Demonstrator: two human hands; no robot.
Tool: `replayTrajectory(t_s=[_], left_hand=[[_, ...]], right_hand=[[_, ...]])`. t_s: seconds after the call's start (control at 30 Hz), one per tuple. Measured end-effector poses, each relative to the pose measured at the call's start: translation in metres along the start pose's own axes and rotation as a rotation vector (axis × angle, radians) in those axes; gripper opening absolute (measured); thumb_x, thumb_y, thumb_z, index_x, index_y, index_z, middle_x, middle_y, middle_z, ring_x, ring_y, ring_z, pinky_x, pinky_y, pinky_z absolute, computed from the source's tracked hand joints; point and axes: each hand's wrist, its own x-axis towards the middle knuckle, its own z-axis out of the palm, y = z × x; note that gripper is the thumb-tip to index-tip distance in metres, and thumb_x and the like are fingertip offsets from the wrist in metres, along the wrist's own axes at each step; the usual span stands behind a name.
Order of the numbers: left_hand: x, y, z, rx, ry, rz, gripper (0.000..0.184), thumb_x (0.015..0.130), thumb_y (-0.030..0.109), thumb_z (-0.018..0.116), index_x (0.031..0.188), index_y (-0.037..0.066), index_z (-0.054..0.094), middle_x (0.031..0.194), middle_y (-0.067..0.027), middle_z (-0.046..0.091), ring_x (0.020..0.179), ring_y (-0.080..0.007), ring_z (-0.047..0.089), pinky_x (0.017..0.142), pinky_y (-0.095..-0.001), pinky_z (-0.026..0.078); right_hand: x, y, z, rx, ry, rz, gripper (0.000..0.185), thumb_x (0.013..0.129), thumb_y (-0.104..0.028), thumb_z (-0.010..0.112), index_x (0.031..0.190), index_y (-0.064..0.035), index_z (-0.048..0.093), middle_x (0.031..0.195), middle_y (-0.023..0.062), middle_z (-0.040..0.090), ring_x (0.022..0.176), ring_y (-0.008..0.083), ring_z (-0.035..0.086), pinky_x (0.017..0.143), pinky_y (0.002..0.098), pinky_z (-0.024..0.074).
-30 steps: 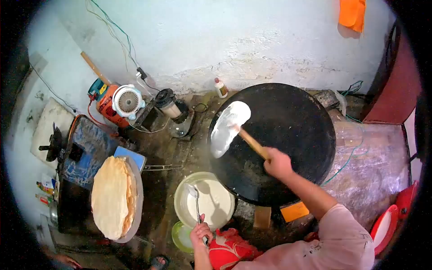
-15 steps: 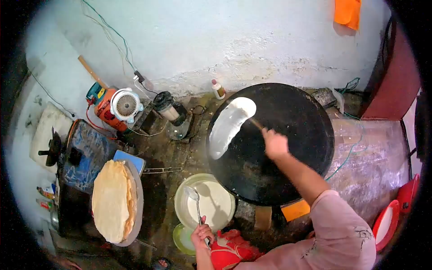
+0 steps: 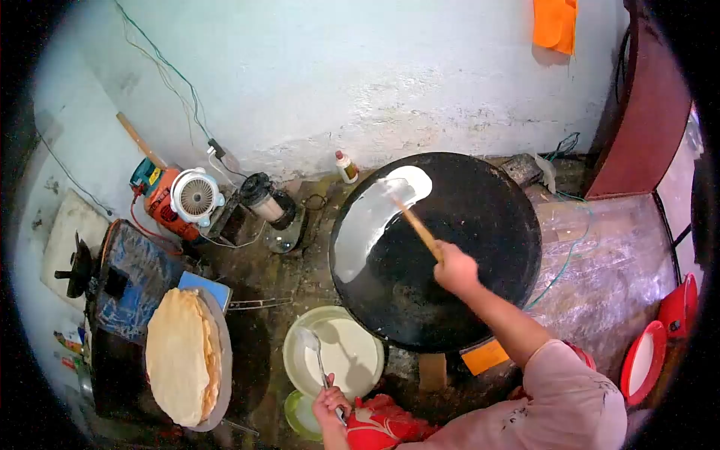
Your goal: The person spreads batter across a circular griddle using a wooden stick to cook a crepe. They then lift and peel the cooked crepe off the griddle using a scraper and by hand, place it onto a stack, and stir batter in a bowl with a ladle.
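White batter [image 3: 364, 223] lies in a curved band on the left and upper left of a large round black griddle [image 3: 457, 262]. My right hand [image 3: 456, 270], above the griddle, is closed round a wooden-handled spreader [image 3: 418, 231]. Its far end rests in the batter, mostly hidden or blurred there. Below and left, my left hand [image 3: 330, 407] grips the handle of a metal ladle [image 3: 321, 360]. The ladle's bowl sits over a pale tub [image 3: 292, 352] of cream-coloured batter, near its left inner side. A smaller green bowl [image 3: 296, 420] stands beside my left hand.
A stack of thin flat pancakes [image 3: 180, 356] lies on a round board at the left. Behind it stand a blower [image 3: 197, 196], a blender [image 3: 271, 214] and a small bottle [image 3: 346, 166]. Tongs [image 3: 259, 304] lie near the tub. A red-rimmed dish [image 3: 654, 337] is at the right.
My right hand has swung the spreader's end left into the batter, and the batter band is wider. My left hand still holds the ladle over the tub. The view has shifted slightly.
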Motion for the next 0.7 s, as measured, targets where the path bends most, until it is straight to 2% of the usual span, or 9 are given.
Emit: replayTrajectory(t_s=[0.13,0.23,0.3,0.33,0.37,0.43,0.53,0.63,0.7], left_hand=[[-0.005,-0.011,0.013,-0.043,0.035,0.0,0.036,0.09,0.017,0.043,0.121,0.002,0.049,0.065,0.002,0.043,0.045,-0.006,0.034,0.043,-0.0179,0.034],[-0.005,0.001,-0.001,0.129,0.017,0.019,0.035,0.09,0.016,0.041,0.12,0.002,0.05,0.063,0.0022,0.042,0.044,-0.0056,0.034,0.042,-0.0182,0.033],[-0.005,-0.003,0.01,-0.053,0.033,-0.045,0.034,0.091,0.016,0.04,0.119,0.002,0.051,0.063,0.0025,0.041,0.043,-0.0052,0.033,0.042,-0.018,0.032],[-0.005,-0.004,0.012,-0.022,0.059,-0.004,0.034,0.09,0.016,0.04,0.119,0.002,0.051,0.063,0.0025,0.041,0.044,-0.0052,0.033,0.041,-0.0175,0.032],[-0.003,-0.005,0.013,0.009,0.084,0.04,0.034,0.09,0.016,0.04,0.118,0.002,0.051,0.063,0.0025,0.041,0.044,-0.0051,0.033,0.041,-0.0171,0.032],[-0.001,-0.003,0.008,-0.027,0.07,0.011,0.034,0.089,0.015,0.042,0.118,0.002,0.052,0.064,0.0024,0.042,0.046,-0.0051,0.035,0.042,-0.0174,0.033],[-0.003,-0.002,0.01,-0.035,0.056,-0.03,0.035,0.087,0.015,0.046,0.119,0.001,0.051,0.066,0.0018,0.044,0.049,-0.0049,0.037,0.043,-0.0177,0.034],[-0.001,0.003,0.005,0.028,0.049,0.001,0.034,0.089,0.016,0.044,0.119,0.002,0.051,0.065,0.0022,0.044,0.047,-0.0047,0.036,0.042,-0.0174,0.033],[0.0,-0.001,0.009,0.081,0.043,0.018,0.033,0.09,0.017,0.042,0.118,0.003,0.052,0.063,0.0028,0.043,0.045,-0.0048,0.034,0.042,-0.0177,0.033]], right_hand=[[0.054,0.002,0.013,-0.53,-0.055,-0.087,0.034,0.083,-0.013,0.045,0.116,-0.0057,0.047,0.09,0.0113,0.056,0.075,0.0259,0.062,0.059,0.0381,0.0504],[0.047,0.034,-0.017,-0.402,0.014,-0.034,0.037,0.079,-0.012,0.053,0.115,-0.0057,0.048,0.09,0.0123,0.056,0.068,0.0303,0.061,0.057,0.0395,0.0506],[0.001,0.025,-0.017,-0.256,-0.03,0.103,0.051,0.071,-0.005,0.054,0.121,-0.0042,0.045,0.094,0.0155,0.054,0.074,0.0332,0.06,0.064,0.0417,0.0498],[-0.027,0.012,-0.015,-0.183,0.038,0.005,0.051,0.07,-0.006,0.054,0.121,-0.0058,0.047,0.094,0.0153,0.054,0.073,0.0331,0.06,0.064,0.0412,0.05],[-0.041,-0.005,-0.023,-0.126,-0.157,-0.005,0.051,0.07,-0.007,0.055,0.121,-0.0084,0.048,0.094,0.0146,0.054,0.075,0.033,0.06,0.066,0.0401,0.0501],[-0.029,0.015,-0.01,-0.304,-0.188,-0.13,0.052,0.07,-0.005,0.055,0.122,-0.0109,0.048,0.095,0.0139,0.054,0.077,0.033,0.06,0.065,0.0405,0.0495],[0.022,0.04,-0.049,-0.376,-0.065,0.081,0.049,0.072,-0.002,0.051,0.12,-0.0107,0.049,0.092,0.0139,0.055,0.077,0.0326,0.06,0.063,0.0421,0.0482],[0.002,0.021,-0.054,-0.149,-0.013,0.242,0.047,0.072,-0.006,0.05,0.119,-0.0104,0.05,0.099,0.0166,0.057,0.086,0.0356,0.059,0.074,0.0438,0.0477],[0.003,-0.004,-0.037,-0.125,-0.137,0.208,0.053,0.072,-0.008,0.051,0.125,-0.0097,0.043,0.099,0.0171,0.056,0.086,0.0346,0.06,0.075,0.0427,0.0481]])
